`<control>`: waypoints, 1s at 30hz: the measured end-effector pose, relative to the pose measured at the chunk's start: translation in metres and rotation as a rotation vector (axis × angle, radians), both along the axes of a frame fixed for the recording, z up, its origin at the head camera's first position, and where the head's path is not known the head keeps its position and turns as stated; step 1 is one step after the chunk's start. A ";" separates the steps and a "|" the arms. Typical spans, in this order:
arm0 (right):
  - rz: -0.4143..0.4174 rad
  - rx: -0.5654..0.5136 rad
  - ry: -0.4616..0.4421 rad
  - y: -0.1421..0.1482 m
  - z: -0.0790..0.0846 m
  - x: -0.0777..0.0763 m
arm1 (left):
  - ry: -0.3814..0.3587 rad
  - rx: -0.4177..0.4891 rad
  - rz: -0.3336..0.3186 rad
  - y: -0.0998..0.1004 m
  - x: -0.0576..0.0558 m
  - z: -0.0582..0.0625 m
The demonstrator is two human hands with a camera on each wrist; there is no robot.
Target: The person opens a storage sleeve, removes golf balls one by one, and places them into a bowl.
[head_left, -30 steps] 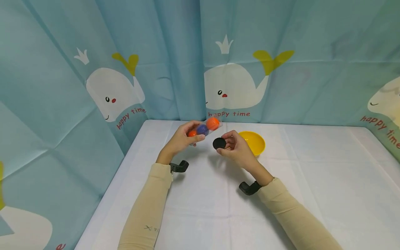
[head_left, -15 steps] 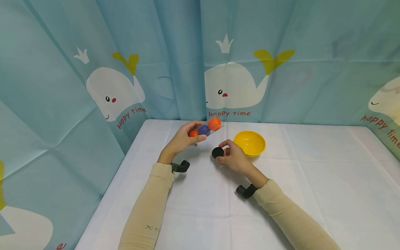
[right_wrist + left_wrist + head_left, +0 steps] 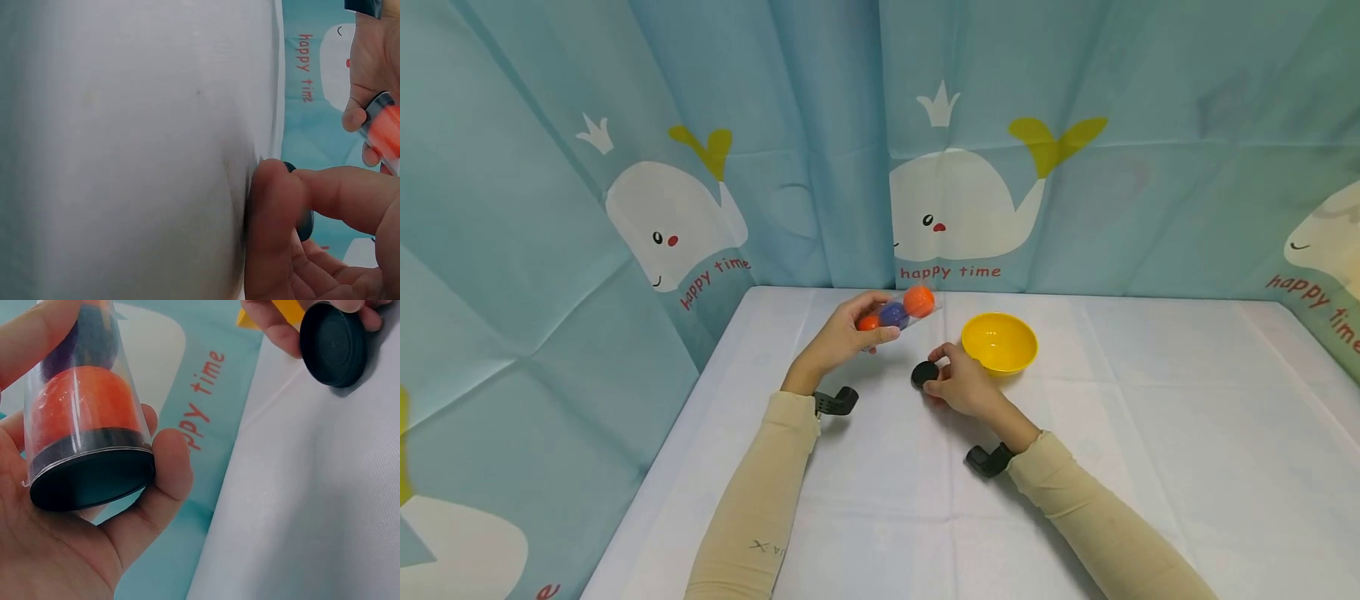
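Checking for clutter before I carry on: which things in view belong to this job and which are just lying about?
Belongs:
clear tube with orange balls and a blue ball, in the left grip
black lid, in the right grip
yellow bowl, probably, close by

Just around:
white tablecloth
whale-print curtain
black wrist cameras

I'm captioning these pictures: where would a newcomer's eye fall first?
Probably on the bright orange balls and blue ball in the clear tube, gripped by the left hand above the table. Next come the yellow bowl, right of the tube, and the black cap in the right hand. White whales decorate the blue curtain behind.
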State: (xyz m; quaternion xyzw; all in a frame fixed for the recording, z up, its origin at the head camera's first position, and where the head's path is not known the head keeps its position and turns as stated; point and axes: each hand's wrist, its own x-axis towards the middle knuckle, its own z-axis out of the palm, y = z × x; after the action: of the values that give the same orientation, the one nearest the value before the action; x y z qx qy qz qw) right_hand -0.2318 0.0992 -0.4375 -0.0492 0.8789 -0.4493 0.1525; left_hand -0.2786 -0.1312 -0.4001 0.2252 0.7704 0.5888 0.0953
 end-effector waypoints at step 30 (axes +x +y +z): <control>0.008 -0.127 0.137 0.080 0.066 -0.016 | 0.065 -0.114 0.126 0.025 0.005 -0.004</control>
State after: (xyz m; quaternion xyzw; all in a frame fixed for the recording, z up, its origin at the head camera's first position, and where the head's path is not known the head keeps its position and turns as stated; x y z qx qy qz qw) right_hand -0.2477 0.1797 -0.3712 -0.0931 0.8568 -0.4991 0.0903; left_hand -0.2731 -0.1060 -0.4041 0.1893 0.8182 0.5410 0.0454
